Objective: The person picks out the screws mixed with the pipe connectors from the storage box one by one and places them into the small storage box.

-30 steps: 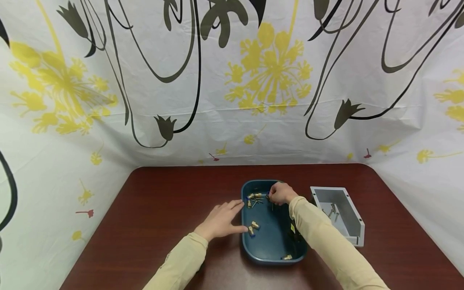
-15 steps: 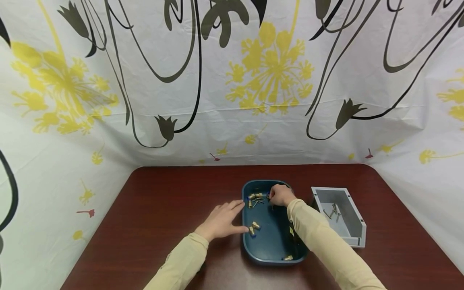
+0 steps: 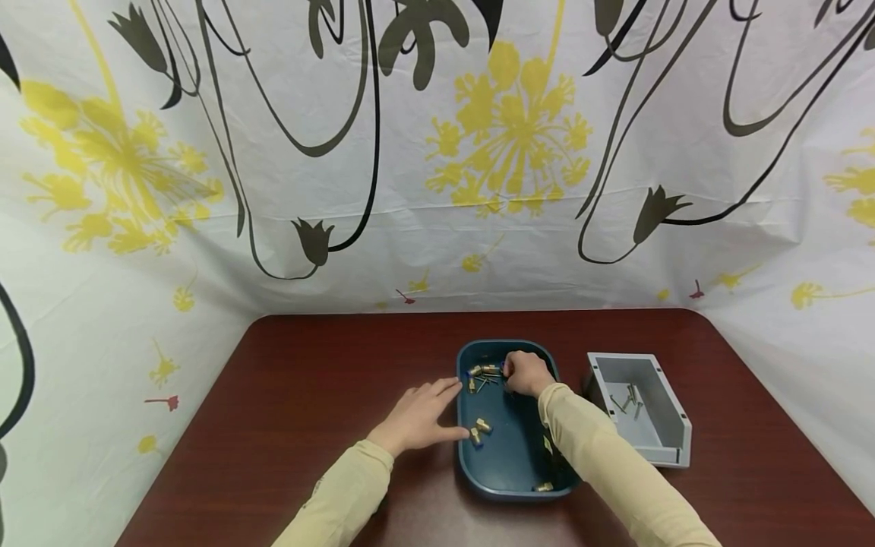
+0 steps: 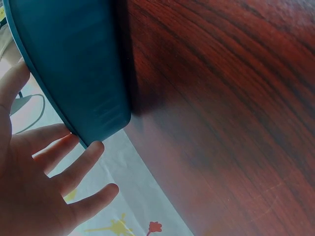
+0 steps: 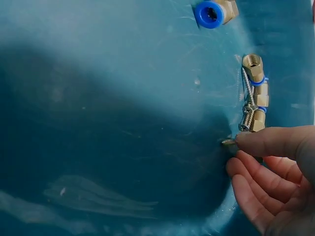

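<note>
A dark blue tray [image 3: 509, 456] stands on the table. My left hand [image 3: 417, 418] lies along its left side, fingers spread and fairly straight, fingertips touching the rim in the left wrist view. Inside the far end of the tray is my right hand [image 3: 528, 374]. Its thumb and fingers pinch a small screw [image 5: 229, 142]; only the pointed tip shows, the rest is hidden by the fingers. Beside those fingers lie several brass fittings [image 5: 253, 64] with blue collars, and a few screws [image 5: 247, 93]. Another fitting [image 5: 216, 13] lies apart from that group.
To the right of the tray stands a grey open box [image 3: 673, 414] with several screws [image 3: 630, 396] inside. One more brass fitting [image 3: 543, 487] lies at the tray's near end. A patterned white cloth [image 3: 410, 182] hangs behind the brown table [image 3: 328, 365].
My right hand has shifted slightly left and nearer to me, along the far part of the tray. My left hand keeps its place at the rim.
</note>
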### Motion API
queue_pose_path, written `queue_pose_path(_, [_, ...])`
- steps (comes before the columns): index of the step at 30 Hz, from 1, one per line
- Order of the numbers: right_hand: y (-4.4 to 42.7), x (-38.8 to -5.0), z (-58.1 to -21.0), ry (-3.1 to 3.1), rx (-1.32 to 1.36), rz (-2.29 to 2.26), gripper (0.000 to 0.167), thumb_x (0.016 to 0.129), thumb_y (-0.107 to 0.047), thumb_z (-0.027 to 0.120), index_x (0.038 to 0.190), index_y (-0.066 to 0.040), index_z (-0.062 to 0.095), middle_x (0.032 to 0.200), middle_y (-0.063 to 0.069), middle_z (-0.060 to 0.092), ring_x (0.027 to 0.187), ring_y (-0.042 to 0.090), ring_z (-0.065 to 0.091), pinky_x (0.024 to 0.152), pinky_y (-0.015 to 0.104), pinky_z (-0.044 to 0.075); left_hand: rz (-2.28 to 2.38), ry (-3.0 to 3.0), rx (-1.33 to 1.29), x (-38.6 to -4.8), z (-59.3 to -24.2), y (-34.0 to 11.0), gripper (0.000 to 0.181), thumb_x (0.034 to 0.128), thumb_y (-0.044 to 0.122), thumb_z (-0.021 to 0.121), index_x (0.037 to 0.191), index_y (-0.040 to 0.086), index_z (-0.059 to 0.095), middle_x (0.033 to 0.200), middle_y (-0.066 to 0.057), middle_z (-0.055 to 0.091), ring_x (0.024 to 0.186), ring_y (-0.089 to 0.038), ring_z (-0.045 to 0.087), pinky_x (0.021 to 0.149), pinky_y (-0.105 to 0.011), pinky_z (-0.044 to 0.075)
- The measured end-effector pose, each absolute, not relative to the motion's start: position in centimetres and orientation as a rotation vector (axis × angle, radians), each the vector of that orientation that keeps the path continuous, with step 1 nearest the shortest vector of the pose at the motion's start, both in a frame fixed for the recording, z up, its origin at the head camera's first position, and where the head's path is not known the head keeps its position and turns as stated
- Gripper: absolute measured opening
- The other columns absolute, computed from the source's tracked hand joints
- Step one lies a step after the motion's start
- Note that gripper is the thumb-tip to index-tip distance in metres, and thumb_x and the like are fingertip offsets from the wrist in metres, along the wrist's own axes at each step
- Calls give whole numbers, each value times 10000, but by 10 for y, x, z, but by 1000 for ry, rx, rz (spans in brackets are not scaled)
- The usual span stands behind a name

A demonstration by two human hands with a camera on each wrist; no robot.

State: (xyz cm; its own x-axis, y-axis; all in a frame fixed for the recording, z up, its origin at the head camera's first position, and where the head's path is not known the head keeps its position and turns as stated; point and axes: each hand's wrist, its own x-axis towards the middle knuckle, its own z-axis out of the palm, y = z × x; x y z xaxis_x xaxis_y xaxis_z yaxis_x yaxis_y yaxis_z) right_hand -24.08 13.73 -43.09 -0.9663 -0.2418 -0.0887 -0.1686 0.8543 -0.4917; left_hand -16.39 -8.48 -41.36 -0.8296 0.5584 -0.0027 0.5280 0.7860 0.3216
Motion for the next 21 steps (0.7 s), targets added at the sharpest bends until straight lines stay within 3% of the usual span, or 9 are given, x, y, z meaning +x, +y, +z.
queue_pose_path(21, [133,-235,-439,2785,-310,-887,156,687,62,641,736,-43,537,642,30,484,559,165,453,530,293,386,447,2891,891,-165,-415,-85,752,774,555,555,1351,108,372,1352,-20,354,1155,-218,394,919,-426,315])
